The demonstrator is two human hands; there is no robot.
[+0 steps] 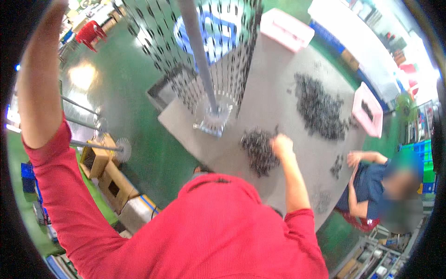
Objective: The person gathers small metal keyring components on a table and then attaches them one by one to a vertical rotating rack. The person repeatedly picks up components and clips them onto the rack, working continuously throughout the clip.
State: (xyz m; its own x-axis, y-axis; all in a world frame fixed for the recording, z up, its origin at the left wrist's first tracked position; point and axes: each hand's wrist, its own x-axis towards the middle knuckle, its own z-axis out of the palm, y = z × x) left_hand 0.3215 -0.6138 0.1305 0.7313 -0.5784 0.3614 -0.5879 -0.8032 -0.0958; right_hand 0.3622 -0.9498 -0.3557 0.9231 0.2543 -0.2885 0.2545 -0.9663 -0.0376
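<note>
My right hand (282, 146) is at the right edge of a small heap of black parts (260, 151) on the grey table (227, 160). Its fingers are curled together; what they hold, if anything, is too blurred to make out. My left arm (42, 88) reaches up along the left rim of the view, and its hand lies beyond the picture. Ahead, a rack with a grey pole (197, 46) stands on a clear round slotted disc (214, 109), with rows of small black pieces hanging around it.
A larger black heap (320, 107) covers the table's right part. Pink trays (287, 29) stand at its far edge and right side. A co-worker (367, 186) sits at the right, a hand near a small black pile (337, 166). Cardboard boxes (116, 183) stand at the left.
</note>
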